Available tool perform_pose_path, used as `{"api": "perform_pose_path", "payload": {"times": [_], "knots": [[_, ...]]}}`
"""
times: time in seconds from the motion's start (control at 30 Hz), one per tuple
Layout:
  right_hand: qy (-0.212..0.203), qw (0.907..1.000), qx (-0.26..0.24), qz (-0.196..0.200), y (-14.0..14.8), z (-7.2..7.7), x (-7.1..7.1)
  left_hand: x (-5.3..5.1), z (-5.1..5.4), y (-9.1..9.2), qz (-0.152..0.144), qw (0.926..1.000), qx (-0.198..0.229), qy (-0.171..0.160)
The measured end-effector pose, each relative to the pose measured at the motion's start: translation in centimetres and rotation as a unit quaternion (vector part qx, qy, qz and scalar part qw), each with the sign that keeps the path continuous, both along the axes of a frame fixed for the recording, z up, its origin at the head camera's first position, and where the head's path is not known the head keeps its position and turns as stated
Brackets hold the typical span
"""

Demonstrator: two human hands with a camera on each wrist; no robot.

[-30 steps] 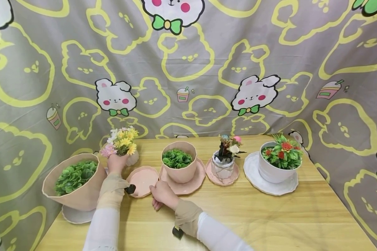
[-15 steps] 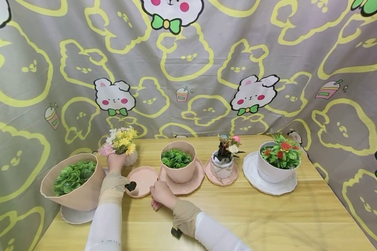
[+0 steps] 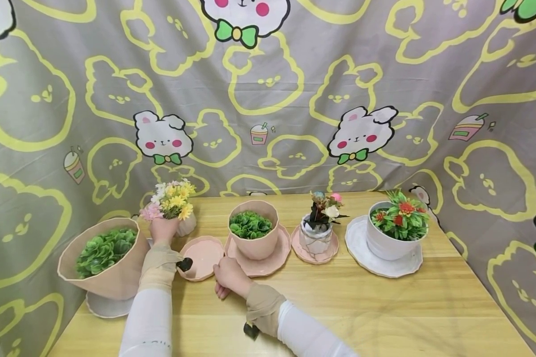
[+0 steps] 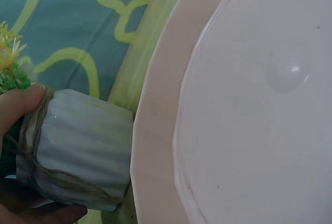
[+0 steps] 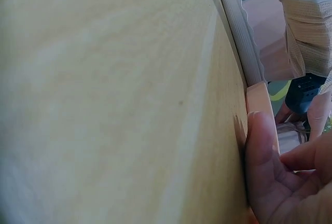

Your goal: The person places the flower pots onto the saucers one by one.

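Note:
My left hand (image 3: pixel 164 230) grips a small white ribbed flowerpot (image 4: pixel 85 146) near its twine-wrapped rim. Yellow, white and pink artificial flowers (image 3: pixel 171 201) fill this pot. In the left wrist view the thumb lies on the twine and other fingers are under the pot. A shallow pink saucer (image 3: pixel 202 258) with nothing on it lies between my hands. My right hand (image 3: pixel 232 276) pinches that saucer's near right edge; in the right wrist view thumb and finger sit on either side of its rim (image 5: pixel 261 102).
A large tilted-looking pink pot (image 3: pixel 116 285) with green leaves stands close left on a white saucer (image 3: pixel 109 306). Rightward are a pink pot (image 3: pixel 254 248) on a pink saucer, a marbled pot (image 3: pixel 316 240) on another, and a white pot (image 3: pixel 388 245) on a white saucer. Patterned cloth (image 3: pixel 286 163) hangs behind.

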State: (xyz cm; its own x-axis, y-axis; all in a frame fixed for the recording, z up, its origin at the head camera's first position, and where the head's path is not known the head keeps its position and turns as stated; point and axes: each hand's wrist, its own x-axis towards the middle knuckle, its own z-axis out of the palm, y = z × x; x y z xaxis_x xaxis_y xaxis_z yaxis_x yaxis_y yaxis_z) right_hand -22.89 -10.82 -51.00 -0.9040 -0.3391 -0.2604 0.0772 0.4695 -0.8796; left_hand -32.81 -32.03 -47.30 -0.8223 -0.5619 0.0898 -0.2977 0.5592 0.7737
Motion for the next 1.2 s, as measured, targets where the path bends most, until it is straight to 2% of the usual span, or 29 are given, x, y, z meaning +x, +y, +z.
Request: {"api": "perform_pose_path", "payload": {"times": [0.47,0.7,0.93,1.2], "knots": [[0.000,0.9999,-0.009,0.012,0.1,0.1,0.1,-0.2,0.0,0.5,0.014,0.9984,-0.054,0.004],[0.008,0.9999,-0.008,0.012,0.0,-0.2,0.1,-0.2,0.8,0.9,-0.007,0.9970,-0.068,0.036],[0.007,0.9998,-0.015,0.011,0.0,-0.3,-0.1,0.4,1.8,1.6,-0.031,0.9962,-0.068,0.044],[0.004,0.9998,-0.012,0.013,0.1,-0.6,-0.3,1.0,2.7,2.4,-0.065,0.9890,-0.110,0.074]]}}
